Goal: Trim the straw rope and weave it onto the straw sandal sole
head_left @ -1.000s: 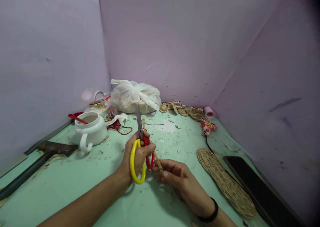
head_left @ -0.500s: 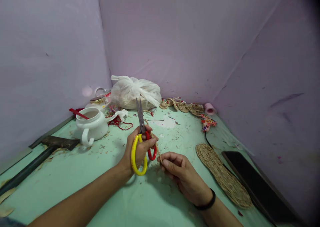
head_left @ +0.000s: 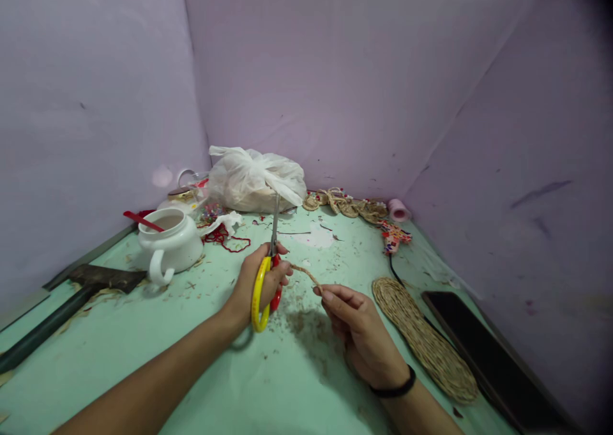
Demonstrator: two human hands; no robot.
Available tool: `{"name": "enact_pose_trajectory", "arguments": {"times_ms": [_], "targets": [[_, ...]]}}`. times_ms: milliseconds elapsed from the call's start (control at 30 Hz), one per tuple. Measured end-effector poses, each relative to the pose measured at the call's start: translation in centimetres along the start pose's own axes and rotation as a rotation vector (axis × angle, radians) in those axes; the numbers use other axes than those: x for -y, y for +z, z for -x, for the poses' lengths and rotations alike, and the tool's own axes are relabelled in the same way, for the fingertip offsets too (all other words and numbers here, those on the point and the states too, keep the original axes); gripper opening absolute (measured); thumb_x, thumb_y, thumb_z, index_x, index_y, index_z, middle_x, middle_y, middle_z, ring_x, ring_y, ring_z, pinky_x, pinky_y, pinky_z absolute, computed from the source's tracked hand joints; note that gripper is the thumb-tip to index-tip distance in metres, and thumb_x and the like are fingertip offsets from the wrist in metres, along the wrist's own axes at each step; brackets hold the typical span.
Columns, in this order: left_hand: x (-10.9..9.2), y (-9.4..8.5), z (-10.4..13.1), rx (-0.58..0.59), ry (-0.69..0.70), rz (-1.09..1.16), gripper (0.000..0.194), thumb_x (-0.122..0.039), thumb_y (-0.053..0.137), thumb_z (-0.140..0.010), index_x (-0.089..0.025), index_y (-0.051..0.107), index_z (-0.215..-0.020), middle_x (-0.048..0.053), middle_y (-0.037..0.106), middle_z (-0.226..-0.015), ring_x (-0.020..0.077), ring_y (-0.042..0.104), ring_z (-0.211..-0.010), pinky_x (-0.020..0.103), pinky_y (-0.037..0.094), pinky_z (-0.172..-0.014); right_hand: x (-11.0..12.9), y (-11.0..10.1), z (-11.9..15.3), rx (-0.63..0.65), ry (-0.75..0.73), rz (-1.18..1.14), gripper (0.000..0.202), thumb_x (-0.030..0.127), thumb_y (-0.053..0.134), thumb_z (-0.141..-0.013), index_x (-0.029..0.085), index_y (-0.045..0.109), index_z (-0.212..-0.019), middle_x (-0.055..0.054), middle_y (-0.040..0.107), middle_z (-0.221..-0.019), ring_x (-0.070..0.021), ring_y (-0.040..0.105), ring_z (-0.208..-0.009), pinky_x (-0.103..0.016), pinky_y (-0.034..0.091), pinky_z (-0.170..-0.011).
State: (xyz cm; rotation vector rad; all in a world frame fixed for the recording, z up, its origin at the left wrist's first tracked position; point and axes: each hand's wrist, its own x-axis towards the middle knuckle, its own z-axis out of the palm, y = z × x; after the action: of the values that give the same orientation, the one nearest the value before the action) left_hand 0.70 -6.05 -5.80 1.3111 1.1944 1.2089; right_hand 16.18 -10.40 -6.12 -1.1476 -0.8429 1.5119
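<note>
My left hand (head_left: 261, 282) is closed around a pair of scissors (head_left: 260, 297) with one yellow and one red handle. Their blades point up and away, and look closed from this angle. A short twisted straw cord (head_left: 306, 271) runs from the fingertips of that hand to my right hand (head_left: 359, 326). The right thumb and forefinger pinch the cord's near end. Below both hands, bits of fibre litter the green tabletop (head_left: 287, 384). Right of my right hand lies a woven straw sole (head_left: 424, 339).
At left are a white pot (head_left: 170, 240) with a red stick in it and a hammer-like tool (head_left: 100, 278). A white plastic bag (head_left: 256, 179) sits at the back, beside small straw sandals (head_left: 342, 203) and a pink spool (head_left: 398, 210). A dark phone (head_left: 479, 345) lies at right.
The scissors have turned, so their blades now look nearly edge-on. My right hand has moved slightly right and up, and the cord now stretches more sideways between the hands.
</note>
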Motion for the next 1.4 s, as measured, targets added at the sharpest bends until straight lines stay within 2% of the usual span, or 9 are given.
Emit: {"name": "enact_pose_trajectory", "arguments": {"times_ms": [200,367,467,667,967,1067,1167,1300,1400], "targets": [[-1.4,-1.0,2.0,0.232,0.375,-0.753,0.033,-0.009,0.042,-0.070,-0.021,0.048,-0.100,0.003,0.055,-0.084,0.0166,0.050,-0.074,0.030,0.040,-0.068,1.1,-0.7,-0.5,-0.151,-0.075,-0.075,0.031,0.034,0.073,-0.055,0.012,0.066,-0.077,0.007,0.035,-0.047,-0.0032,0.019,-0.040,-0.022,0.006,-0.038],[-0.3,-0.3,2.6,0.281,0.390,-1.164,0.050,-0.001,0.036,-0.067,-0.018,0.042,-0.113,0.010,0.051,-0.093,0.0224,0.047,-0.084,0.037,0.040,-0.072,1.5,-0.9,-0.3,-0.126,-0.100,-0.082,0.035,0.033,0.070,-0.058,0.012,0.064,-0.085,0.010,0.028,-0.047,-0.0031,0.014,-0.039,-0.022,0.005,-0.039],[0.4,0.0,2.5,0.302,0.381,-1.223,0.049,-0.003,0.036,-0.069,-0.016,0.040,-0.117,0.012,0.051,-0.095,0.0234,0.047,-0.085,0.038,0.040,-0.072,1.5,-0.7,-0.1,-0.130,-0.082,-0.055,0.033,0.033,0.068,-0.059,0.012,0.062,-0.084,0.010,0.028,-0.047,-0.0031,0.015,-0.038,-0.022,0.005,-0.039],[0.4,-0.5,2.3,0.328,0.356,-1.254,0.046,-0.003,0.038,-0.068,-0.018,0.043,-0.111,0.009,0.054,-0.089,0.0224,0.050,-0.080,0.035,0.040,-0.068,1.1,-0.8,-0.2,-0.080,-0.164,-0.007,0.023,0.033,0.065,-0.065,0.016,0.051,-0.060,0.009,0.028,-0.049,-0.0036,0.016,-0.039,-0.023,0.007,-0.038],[0.8,-0.9,2.2,0.316,0.413,-1.268,0.045,-0.006,0.038,-0.068,-0.019,0.044,-0.111,0.007,0.059,-0.083,0.0205,0.054,-0.074,0.030,0.040,-0.063,0.9,-0.9,-0.4,-0.077,-0.171,-0.013,0.022,0.033,0.065,-0.067,0.015,0.052,-0.062,0.009,0.028,-0.050,-0.0036,0.016,-0.040,-0.022,0.008,-0.037],[0.3,-0.9,2.2,0.305,0.393,-1.145,0.034,-0.005,0.038,-0.067,-0.019,0.051,-0.095,0.004,0.058,-0.074,0.0176,0.053,-0.067,0.026,0.038,-0.058,0.9,-0.9,-0.5,-0.115,-0.142,-0.060,0.022,0.033,0.068,-0.064,0.014,0.059,-0.072,0.008,0.031,-0.050,-0.0029,0.017,-0.040,-0.021,0.008,-0.037],[-0.4,-0.8,2.1,0.239,0.269,-0.840,0.012,-0.014,0.040,-0.073,-0.019,0.051,-0.076,-0.002,0.052,-0.058,0.0120,0.047,-0.052,0.022,0.035,-0.050,1.1,-0.9,-0.3,-0.099,-0.112,-0.120,0.031,0.034,0.068,-0.063,0.013,0.063,-0.086,0.008,0.033,-0.052,-0.0019,0.016,-0.039,-0.019,0.007,-0.037],[-1.1,-0.6,1.5,0.039,-0.055,-0.209,0.018,-0.030,0.050,-0.074,-0.019,0.049,-0.088,-0.002,0.055,-0.058,0.0093,0.045,-0.043,0.019,0.034,-0.040,1.3,-0.7,0.1,-0.007,-0.074,-0.187,0.031,0.034,0.067,-0.066,0.012,0.064,-0.087,0.008,0.031,-0.053,-0.0009,0.012,-0.040,-0.017,0.006,-0.036],[-0.7,-0.4,0.9,-0.078,-0.289,0.242,0.018,-0.023,0.054,-0.073,-0.018,0.047,-0.088,0.000,0.058,-0.059,0.0085,0.047,-0.042,0.017,0.036,-0.037,1.3,-0.4,0.5,0.030,-0.081,-0.250,0.028,0.033,0.068,-0.066,0.014,0.064,-0.086,0.008,0.031,-0.054,-0.0006,0.012,-0.040,-0.016,0.007,-0.035]]}}
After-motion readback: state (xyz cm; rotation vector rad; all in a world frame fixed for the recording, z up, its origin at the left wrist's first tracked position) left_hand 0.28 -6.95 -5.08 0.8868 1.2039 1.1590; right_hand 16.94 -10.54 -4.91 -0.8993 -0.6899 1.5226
